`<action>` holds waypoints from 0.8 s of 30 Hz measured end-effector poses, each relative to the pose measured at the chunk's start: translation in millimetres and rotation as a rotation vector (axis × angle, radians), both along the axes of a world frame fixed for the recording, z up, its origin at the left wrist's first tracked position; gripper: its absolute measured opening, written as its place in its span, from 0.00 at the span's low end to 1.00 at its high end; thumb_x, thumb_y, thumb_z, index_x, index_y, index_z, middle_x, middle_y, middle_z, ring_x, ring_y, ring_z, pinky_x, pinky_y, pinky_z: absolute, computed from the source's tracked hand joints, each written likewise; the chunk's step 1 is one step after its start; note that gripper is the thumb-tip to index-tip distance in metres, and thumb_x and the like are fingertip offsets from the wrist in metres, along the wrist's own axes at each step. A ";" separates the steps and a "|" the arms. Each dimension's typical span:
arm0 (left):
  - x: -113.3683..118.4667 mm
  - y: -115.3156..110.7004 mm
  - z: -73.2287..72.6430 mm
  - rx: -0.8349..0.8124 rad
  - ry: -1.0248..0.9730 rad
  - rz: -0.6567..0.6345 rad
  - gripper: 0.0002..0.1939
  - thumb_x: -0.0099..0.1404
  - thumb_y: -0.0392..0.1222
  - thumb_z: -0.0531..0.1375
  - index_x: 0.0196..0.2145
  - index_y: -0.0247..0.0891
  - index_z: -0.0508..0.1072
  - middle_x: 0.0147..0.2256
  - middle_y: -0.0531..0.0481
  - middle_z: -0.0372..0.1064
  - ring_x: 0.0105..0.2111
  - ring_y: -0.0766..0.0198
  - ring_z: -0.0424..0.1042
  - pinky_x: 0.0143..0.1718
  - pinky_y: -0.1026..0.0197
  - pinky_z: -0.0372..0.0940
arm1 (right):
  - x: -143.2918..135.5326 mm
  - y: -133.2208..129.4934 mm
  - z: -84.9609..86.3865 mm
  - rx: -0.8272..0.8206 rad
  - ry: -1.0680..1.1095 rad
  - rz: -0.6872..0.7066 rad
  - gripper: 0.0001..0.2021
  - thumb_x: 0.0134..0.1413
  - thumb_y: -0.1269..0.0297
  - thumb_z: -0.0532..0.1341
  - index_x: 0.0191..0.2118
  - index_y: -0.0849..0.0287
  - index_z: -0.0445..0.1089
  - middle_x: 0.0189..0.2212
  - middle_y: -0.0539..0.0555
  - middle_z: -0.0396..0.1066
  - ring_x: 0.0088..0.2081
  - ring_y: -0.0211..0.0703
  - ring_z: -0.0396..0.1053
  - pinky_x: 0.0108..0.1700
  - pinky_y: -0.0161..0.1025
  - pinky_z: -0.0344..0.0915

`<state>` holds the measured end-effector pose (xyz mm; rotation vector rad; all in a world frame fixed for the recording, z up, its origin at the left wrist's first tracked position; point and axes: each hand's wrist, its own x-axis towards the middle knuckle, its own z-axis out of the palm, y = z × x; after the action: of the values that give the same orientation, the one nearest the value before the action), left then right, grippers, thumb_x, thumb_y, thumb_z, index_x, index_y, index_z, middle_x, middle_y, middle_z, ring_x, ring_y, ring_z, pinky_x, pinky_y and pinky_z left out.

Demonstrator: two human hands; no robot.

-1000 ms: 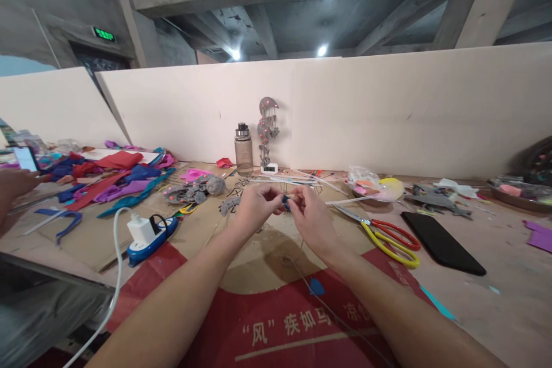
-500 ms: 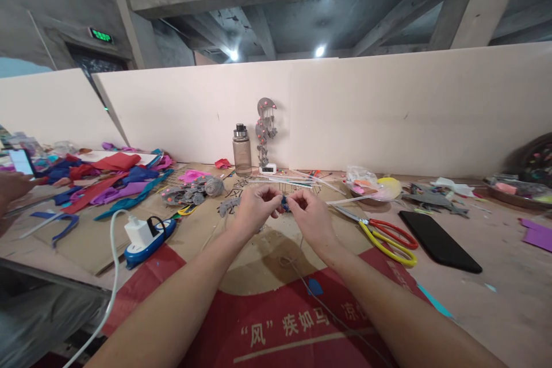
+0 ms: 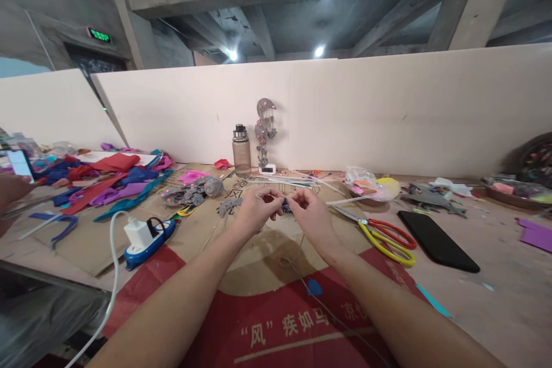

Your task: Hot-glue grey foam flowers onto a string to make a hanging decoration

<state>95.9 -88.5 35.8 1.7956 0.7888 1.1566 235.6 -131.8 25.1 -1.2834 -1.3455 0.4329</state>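
My left hand [image 3: 257, 211] and my right hand [image 3: 314, 217] meet over the cardboard, both closed in pinches with the fingertips almost touching. Between them is a small dark blue piece [image 3: 286, 204], mostly covered by the fingers, so its exact kind cannot be made out. Below the hands a thin grey cord [image 3: 321, 302] loops and trails over the red printed cardboard [image 3: 267, 351] toward me. A small blue scrap [image 3: 314, 286] lies beside that cord. Just left of my left hand sits a grey felt-like piece [image 3: 228, 206].
Scissors [image 3: 390, 238] with red and yellow handles and a black phone [image 3: 437, 240] lie at right. A bottle [image 3: 241, 152] stands behind. At left are a blue-white power strip [image 3: 150, 244], coloured fabric scraps [image 3: 116, 175] and another person's hand [image 3: 12, 187].
Both hands stay in nearly the same place, with slight finger movement around the dark blue piece, which shows a little less now. The view has shifted very slightly.
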 end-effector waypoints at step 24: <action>0.9 1.9 2.3 -0.167 -0.009 -0.039 0.08 0.56 0.40 0.64 0.27 0.33 0.72 0.22 0.49 0.73 0.22 0.68 0.73 0.27 0.65 0.70 | 1.7 -1.3 0.2 0.010 -0.219 -0.005 0.05 0.52 0.64 0.56 0.30 0.57 0.67 0.26 0.50 0.69 0.27 0.39 0.62 0.31 0.37 0.55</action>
<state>96.8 -86.6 38.1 1.6595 0.8171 1.0413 237.2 -133.1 25.3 -1.3557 -1.5247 0.2879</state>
